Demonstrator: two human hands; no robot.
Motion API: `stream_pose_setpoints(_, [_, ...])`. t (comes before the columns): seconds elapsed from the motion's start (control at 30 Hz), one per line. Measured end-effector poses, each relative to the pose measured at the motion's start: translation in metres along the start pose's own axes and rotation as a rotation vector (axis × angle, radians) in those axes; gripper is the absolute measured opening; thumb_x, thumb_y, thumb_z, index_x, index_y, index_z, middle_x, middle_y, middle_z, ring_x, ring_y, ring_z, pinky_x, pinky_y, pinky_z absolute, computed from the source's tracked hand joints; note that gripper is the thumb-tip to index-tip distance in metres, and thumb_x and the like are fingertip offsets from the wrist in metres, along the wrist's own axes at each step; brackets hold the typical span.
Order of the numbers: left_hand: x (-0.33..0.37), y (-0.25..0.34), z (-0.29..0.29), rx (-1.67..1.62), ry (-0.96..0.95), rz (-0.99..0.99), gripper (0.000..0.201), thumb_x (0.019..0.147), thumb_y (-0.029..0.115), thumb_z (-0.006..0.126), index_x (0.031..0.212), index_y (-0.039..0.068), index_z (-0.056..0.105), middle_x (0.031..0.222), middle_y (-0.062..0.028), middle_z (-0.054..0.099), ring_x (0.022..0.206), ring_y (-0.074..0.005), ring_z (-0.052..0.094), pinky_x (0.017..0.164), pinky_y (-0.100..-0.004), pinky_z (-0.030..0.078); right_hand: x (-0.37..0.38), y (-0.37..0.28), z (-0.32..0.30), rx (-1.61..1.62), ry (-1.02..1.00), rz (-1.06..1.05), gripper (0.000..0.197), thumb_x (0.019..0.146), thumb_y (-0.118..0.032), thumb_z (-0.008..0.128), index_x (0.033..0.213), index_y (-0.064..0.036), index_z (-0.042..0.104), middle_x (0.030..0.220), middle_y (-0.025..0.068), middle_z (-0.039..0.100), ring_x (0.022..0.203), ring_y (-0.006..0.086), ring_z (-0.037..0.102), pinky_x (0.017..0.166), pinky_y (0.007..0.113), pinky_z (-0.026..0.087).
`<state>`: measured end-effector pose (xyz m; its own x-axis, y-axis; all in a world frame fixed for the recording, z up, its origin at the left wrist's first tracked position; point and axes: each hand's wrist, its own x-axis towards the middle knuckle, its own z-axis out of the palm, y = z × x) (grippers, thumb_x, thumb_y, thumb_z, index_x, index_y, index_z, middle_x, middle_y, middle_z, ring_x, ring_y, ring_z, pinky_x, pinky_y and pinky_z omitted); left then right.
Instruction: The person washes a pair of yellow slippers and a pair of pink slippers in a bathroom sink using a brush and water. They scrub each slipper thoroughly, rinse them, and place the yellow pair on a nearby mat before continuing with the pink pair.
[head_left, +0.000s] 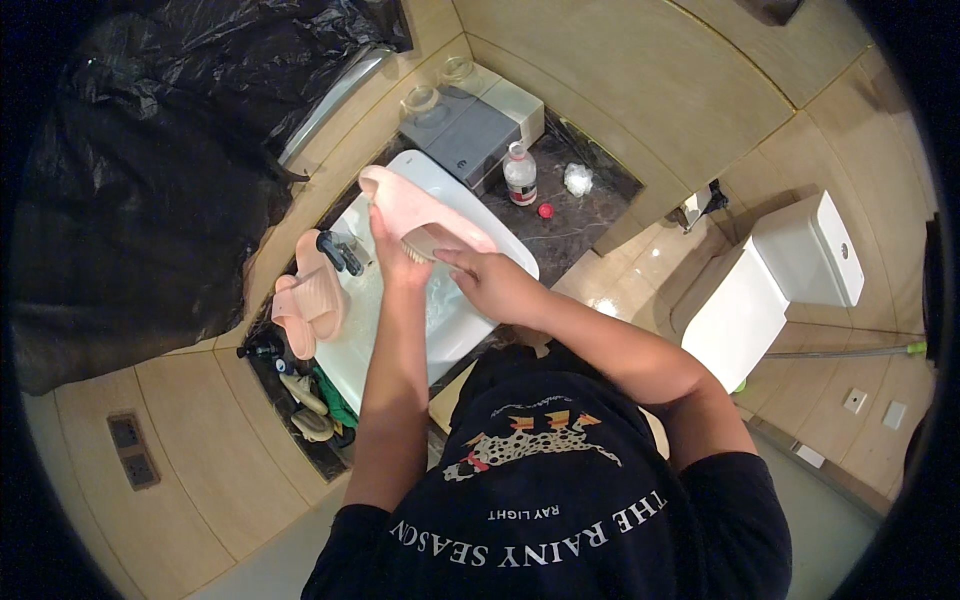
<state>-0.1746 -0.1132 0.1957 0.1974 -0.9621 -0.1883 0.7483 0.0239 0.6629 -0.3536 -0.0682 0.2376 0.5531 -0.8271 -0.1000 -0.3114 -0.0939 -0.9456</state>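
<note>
My left hand (393, 252) grips a pale pink slipper (415, 212) by its near side and holds it tilted above the white sink (345, 375). In my right hand (497, 287) is a scrub brush (414, 252), mostly hidden by the fingers and the slipper; its pale bristles show close to the slipper's lower edge. Whether the bristles touch the slipper I cannot tell. Below both hands, water (440, 305) lies in the basin. More pink slippers (318, 295) rest at the sink's left edge, next to the dark faucet (340, 253).
Behind the sink stand a grey box (460, 135), a bottle (520, 178), a red cap (545, 211) and a crumpled clear plastic wad (577, 180) on the dark counter (600, 205). Shoes and bottles (303, 393) crowd the left corner. A white toilet (735, 310) stands at right.
</note>
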Motion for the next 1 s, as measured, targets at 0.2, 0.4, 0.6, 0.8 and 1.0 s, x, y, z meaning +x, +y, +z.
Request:
stream_pose_setpoints(0.2, [0.003, 0.013, 0.010, 0.016, -0.020, -0.158, 0.063, 0.091, 0.057, 0.051, 0.133, 0.011, 0.045, 0.123, -0.0116, 0.055, 0.114, -0.0289, 0.054, 0.096, -0.0473, 0.046, -0.006, 0.005, -0.008, -0.166, 0.087, -0.103, 0.036, 0.093, -0.013, 0.054, 0.128, -0.0131, 0.058, 0.084, 0.0241, 0.064, 0.072, 0.0345, 0.064, 0.070, 0.040, 0.051])
stream_pose_setpoints(0.4, [0.008, 0.022, 0.020, -0.088, 0.252, -0.186, 0.061, 0.096, 0.053, 0.041, 0.137, 0.009, 0.041, 0.132, -0.0161, 0.049, 0.122, -0.0348, 0.049, 0.104, -0.0519, 0.040, -0.037, -0.036, -0.051, -0.262, 0.033, -0.078, 0.035, 0.095, -0.015, 0.054, 0.130, -0.0134, 0.057, 0.076, 0.0175, 0.065, 0.066, 0.0305, 0.063, 0.065, 0.041, 0.050])
stream_pose_setpoints(0.6, [-0.001, 0.030, 0.011, -0.522, 0.009, -0.202, 0.051, 0.099, 0.038, 0.031, 0.139, 0.009, 0.044, 0.143, -0.0155, 0.044, 0.132, -0.0351, 0.040, 0.113, -0.0551, 0.025, -0.057, -0.038, -0.068, 0.191, 0.135, -0.217, 0.038, 0.098, -0.012, 0.052, 0.136, -0.0114, 0.053, 0.098, 0.0050, 0.064, 0.083, 0.0087, 0.056, 0.074, 0.026, 0.046])
stream_pose_setpoints(0.8, [0.009, 0.028, 0.008, -0.560, -0.187, -0.251, 0.052, 0.097, 0.033, 0.023, 0.139, 0.008, 0.042, 0.142, -0.0134, 0.045, 0.132, -0.0367, 0.040, 0.109, -0.0572, 0.029, -0.067, -0.052, -0.088, 0.472, 0.156, 0.007, 0.040, 0.097, -0.009, 0.053, 0.137, -0.0063, 0.050, 0.131, 0.0070, 0.057, 0.114, 0.0106, 0.051, 0.099, 0.026, 0.039])
stream_pose_setpoints(1.0, [0.005, 0.026, 0.015, -0.599, -0.146, -0.254, 0.049, 0.096, 0.030, 0.031, 0.137, 0.007, 0.044, 0.137, -0.0161, 0.050, 0.129, -0.0341, 0.044, 0.109, -0.0560, 0.031, -0.078, -0.048, -0.092, 0.508, 0.062, 0.012, 0.044, 0.097, -0.007, 0.052, 0.140, -0.0055, 0.046, 0.133, 0.0067, 0.055, 0.116, 0.0091, 0.049, 0.100, 0.026, 0.038])
